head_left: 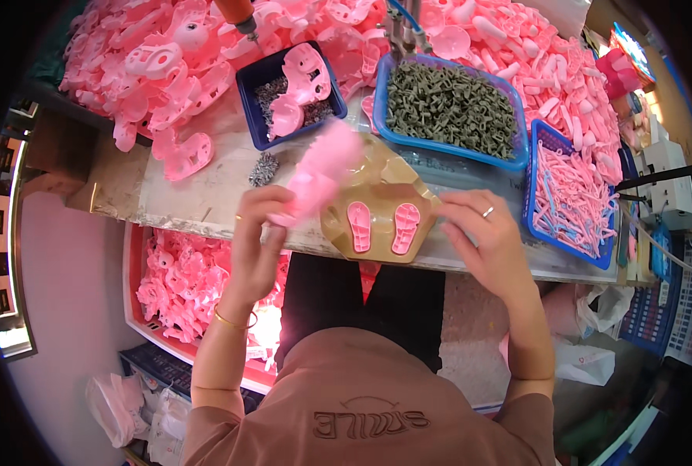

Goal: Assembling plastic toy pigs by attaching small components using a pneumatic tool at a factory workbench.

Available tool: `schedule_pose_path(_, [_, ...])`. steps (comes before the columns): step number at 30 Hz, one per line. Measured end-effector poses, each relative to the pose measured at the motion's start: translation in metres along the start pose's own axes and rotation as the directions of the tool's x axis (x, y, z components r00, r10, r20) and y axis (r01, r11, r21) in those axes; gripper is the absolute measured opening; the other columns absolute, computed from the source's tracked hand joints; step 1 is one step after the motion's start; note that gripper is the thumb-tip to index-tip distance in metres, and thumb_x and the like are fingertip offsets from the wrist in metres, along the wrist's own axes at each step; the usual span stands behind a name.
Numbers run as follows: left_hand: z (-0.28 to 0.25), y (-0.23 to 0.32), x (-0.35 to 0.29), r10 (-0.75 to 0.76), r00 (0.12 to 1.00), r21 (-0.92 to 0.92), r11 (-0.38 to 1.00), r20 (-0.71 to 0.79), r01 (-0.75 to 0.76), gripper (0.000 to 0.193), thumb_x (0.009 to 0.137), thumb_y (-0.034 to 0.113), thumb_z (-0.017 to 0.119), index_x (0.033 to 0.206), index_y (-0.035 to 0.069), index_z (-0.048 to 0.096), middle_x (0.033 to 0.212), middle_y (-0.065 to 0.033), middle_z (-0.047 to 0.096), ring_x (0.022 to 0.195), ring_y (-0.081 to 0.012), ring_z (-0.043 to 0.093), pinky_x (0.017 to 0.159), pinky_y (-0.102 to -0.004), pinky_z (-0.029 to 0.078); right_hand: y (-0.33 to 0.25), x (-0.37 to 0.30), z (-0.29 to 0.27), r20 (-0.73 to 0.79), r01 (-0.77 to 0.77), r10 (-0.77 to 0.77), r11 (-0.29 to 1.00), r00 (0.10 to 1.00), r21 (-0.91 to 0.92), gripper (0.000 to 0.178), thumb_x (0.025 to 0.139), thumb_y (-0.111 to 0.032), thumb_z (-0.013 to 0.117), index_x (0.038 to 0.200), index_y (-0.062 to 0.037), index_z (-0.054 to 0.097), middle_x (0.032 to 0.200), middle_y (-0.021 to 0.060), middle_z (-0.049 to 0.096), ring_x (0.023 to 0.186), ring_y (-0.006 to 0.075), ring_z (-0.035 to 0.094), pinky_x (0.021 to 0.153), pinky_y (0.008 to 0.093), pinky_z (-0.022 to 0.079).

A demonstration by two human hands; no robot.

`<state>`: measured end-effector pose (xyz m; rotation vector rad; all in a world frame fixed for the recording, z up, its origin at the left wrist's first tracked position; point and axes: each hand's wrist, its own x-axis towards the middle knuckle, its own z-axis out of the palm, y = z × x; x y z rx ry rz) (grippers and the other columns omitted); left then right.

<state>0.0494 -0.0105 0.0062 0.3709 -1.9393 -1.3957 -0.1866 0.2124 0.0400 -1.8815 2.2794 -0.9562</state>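
Note:
My left hand is closed on the lower end of a pink molded plastic part, which is tilted above the left side of a gold-brown fixture and smeared by motion. Two pink sole-shaped pieces lie side by side in the fixture's near part: a left piece and a right piece. At the fixture's right edge is my right hand, its bent fingers and thumb apart with nothing seen between them.
A dark blue box holds screws and a pink part, with loose screws beside it. An orange screwdriver hangs above. Right stand a blue tray of grey-green pieces and a basket of sticks. Pink parts are heaped behind.

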Motion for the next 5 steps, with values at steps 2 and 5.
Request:
schedule_pose_path(2, [0.010,0.007,0.009,0.205,0.921,0.479,0.805,0.331,-0.351,0.034,0.079,0.001,0.071,0.109,0.011,0.062,0.122,-0.0127,0.058,0.112,-0.0331,0.056,0.095,-0.0399,0.048,0.003,0.001,-0.004,-0.030,-0.014,0.014,1.000,0.999,-0.013,0.023,0.081,-0.001,0.069,0.104,-0.0042,0.068,0.110,0.0102,0.067,0.100,0.0310,0.061,0.088,0.0396,0.047])
schedule_pose_path(5, [0.026,0.008,0.016,0.160,0.836,0.615,0.607,0.524,-0.502,0.034,0.082,0.005,0.072,0.113,0.012,0.061,0.125,-0.0116,0.057,0.117,-0.0327,0.055,0.100,-0.0434,0.046,0.006,0.001,-0.006,-0.066,-0.039,0.037,0.999,0.997,-0.026,0.023,0.081,-0.001,0.069,0.104,-0.0050,0.069,0.111,0.0115,0.067,0.102,0.0311,0.062,0.088,0.0403,0.046])
